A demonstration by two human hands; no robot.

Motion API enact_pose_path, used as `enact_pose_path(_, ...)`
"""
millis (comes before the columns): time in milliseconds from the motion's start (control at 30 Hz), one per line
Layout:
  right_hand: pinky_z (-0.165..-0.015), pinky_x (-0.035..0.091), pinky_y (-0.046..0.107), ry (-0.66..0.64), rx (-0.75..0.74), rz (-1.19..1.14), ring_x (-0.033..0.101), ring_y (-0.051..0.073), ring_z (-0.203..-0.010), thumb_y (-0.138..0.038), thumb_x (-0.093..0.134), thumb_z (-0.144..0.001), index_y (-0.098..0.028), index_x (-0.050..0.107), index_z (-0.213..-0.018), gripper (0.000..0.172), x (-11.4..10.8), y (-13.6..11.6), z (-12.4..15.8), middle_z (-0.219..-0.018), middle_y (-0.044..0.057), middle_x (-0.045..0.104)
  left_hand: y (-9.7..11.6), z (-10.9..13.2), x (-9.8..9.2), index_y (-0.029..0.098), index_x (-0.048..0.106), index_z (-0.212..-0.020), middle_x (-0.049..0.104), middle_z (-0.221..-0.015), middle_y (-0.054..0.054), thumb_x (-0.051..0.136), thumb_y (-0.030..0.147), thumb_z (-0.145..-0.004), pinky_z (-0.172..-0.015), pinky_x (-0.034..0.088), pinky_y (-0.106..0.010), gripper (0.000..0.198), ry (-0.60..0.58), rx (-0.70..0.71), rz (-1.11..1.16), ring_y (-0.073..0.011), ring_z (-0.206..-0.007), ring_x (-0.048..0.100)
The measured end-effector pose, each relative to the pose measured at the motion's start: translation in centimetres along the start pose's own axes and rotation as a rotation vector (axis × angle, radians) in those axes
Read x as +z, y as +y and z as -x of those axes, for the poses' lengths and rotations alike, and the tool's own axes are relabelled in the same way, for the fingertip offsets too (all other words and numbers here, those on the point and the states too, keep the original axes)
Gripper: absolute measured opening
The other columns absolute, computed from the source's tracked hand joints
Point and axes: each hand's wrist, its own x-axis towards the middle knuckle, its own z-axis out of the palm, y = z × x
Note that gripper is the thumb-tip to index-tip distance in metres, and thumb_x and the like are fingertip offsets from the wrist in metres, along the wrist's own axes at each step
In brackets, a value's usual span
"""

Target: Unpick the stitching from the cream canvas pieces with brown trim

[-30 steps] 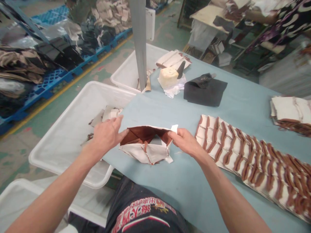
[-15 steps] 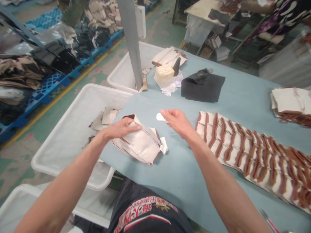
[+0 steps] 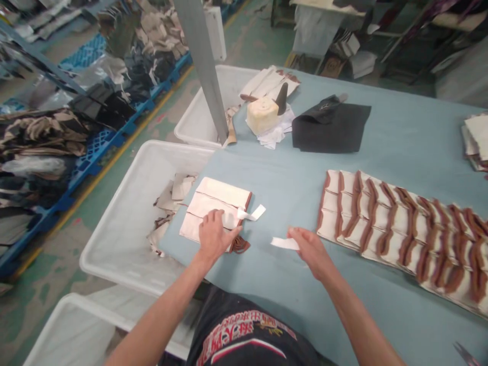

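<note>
My left hand [image 3: 214, 235] rests with spread fingers on a flat cream fabric piece [image 3: 221, 189] with brown edging, near the table's left edge. A white strip [image 3: 259, 212] lies across the piece's right side and sticks out past it. Some brown fabric [image 3: 240, 245] shows beside my left thumb. To the right, my right hand [image 3: 307, 246] pinches another white strip [image 3: 284, 243] above the blue table [image 3: 282, 284]. Rows of cream and brown pieces [image 3: 385, 229] lie overlapped at the right.
Behind are a black fabric piece [image 3: 331, 129], a yellowish block [image 3: 262, 116] and a cream stack [image 3: 269, 84]. A metal post [image 3: 202, 66] stands by the white bins [image 3: 114, 213]. Scissors [image 3: 465, 353] lie at lower right. Blue pallets [image 3: 102, 140] hold fabric at left.
The cream piece, lifted and bent before, now lies flat and turned. My left hand moved from its upper left side onto its lower part. My right hand moved nearer my body with a white strip.
</note>
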Motion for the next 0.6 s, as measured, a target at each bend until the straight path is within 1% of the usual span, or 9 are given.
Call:
enact_pose_path(67,-0.048,0.031,0.023,-0.004,0.037,-0.007,0.042,0.012,-0.049,-0.075,0.063,-0.072,-0.020,0.063,-0.071,0.056,0.2,2.0,0.5,-0.053,-0.004,0.048,1.6,0.7,2.1,0.016,0.058,-0.131,0.059,-0.142,-0.019,0.077,0.050,-0.083,-0.101,0.047,-0.050,0.061,-0.012,-0.007,-0.031,-0.0396,-0.130,0.053)
enact_pose_path(133,-0.050,0.034,0.023,-0.005,0.061,-0.015,0.047,0.013,-0.053,-0.074,0.064,-0.072,-0.020,0.064,-0.072,0.054,0.2,3.9,0.8,-0.056,-0.003,0.051,2.2,0.7,3.4,0.016,0.059,-0.129,0.058,-0.142,-0.020,0.074,0.045,-0.087,-0.101,0.044,-0.053,0.053,-0.019,-0.026,-0.051,-0.0398,-0.129,0.051)
enact_pose_path(200,-0.051,0.036,0.023,-0.005,0.078,-0.021,0.048,0.013,-0.054,-0.073,0.064,-0.072,-0.019,0.065,-0.073,0.054,0.1,5.6,0.8,-0.057,-0.003,0.053,2.2,0.3,3.9,0.016,0.061,-0.126,0.060,-0.138,-0.020,0.070,0.043,-0.090,-0.102,0.042,-0.055,0.046,-0.025,-0.041,-0.056,-0.0400,-0.128,0.051)
enact_pose_path(267,-0.051,0.036,0.023,0.002,0.092,-0.027,0.047,0.013,-0.053,-0.073,0.066,-0.072,-0.019,0.066,-0.072,0.055,-0.1,7.3,0.6,-0.056,-0.004,0.052,2.0,-0.2,3.7,0.015,0.065,-0.120,0.063,-0.131,-0.021,0.068,0.042,-0.092,-0.104,0.039,-0.057,0.039,-0.041,-0.044,-0.041,-0.0401,-0.125,0.052)
enact_pose_path(333,-0.051,0.035,0.023,0.016,0.103,-0.036,0.045,0.012,-0.052,-0.073,0.067,-0.073,-0.018,0.065,-0.071,0.054,-0.3,9.1,0.3,-0.055,-0.005,0.050,1.8,-0.7,3.1,0.015,0.068,-0.111,0.066,-0.123,-0.019,0.067,0.042,-0.094,-0.105,0.039,-0.057,0.032,-0.074,-0.039,-0.004,-0.0376,-0.121,0.056)
enact_pose_path(433,-0.053,0.037,0.023,0.035,0.120,-0.056,0.045,0.010,-0.052,-0.066,0.069,-0.082,-0.018,0.062,-0.071,0.050,-0.3,11.6,0.1,-0.057,-0.006,0.049,1.5,-1.8,1.6,0.015,0.069,-0.102,0.070,-0.110,-0.011,0.064,0.043,-0.099,-0.103,0.045,-0.052,0.029,-0.140,-0.024,0.105,-0.0283,-0.109,0.063)
enact_pose_path(500,-0.054,0.038,0.024,0.047,0.130,-0.071,0.047,0.010,-0.053,-0.061,0.069,-0.087,-0.018,0.060,-0.071,0.046,-0.3,12.9,0.1,-0.058,-0.007,0.050,1.3,-2.7,-0.1,0.015,0.069,-0.101,0.071,-0.101,-0.007,0.061,0.044,-0.101,-0.098,0.050,-0.047,0.030,-0.180,-0.009,0.216,-0.0237,-0.100,0.067)
enact_pose_path(533,-0.054,0.038,0.024,0.055,0.134,-0.078,0.047,0.011,-0.053,-0.060,0.069,-0.086,-0.018,0.060,-0.071,0.045,-0.3,13.4,0.2,-0.058,-0.006,0.050,1.1,-3.1,-1.3,0.016,0.070,-0.100,0.072,-0.098,-0.006,0.058,0.045,-0.102,-0.096,0.052,-0.045,0.032,-0.189,-0.001,0.281,-0.0231,-0.097,0.067)
enact_pose_path(600,-0.053,0.038,0.024,0.073,0.138,-0.095,0.048,0.011,-0.054,-0.062,0.068,-0.082,-0.018,0.061,-0.069,0.046,-0.2,14.0,0.5,-0.057,-0.006,0.052,0.7,-3.8,-4.0,0.016,0.072,-0.100,0.074,-0.095,-0.007,0.052,0.049,-0.102,-0.092,0.054,-0.042,0.038,-0.190,0.012,0.425,-0.0247,-0.096,0.068)
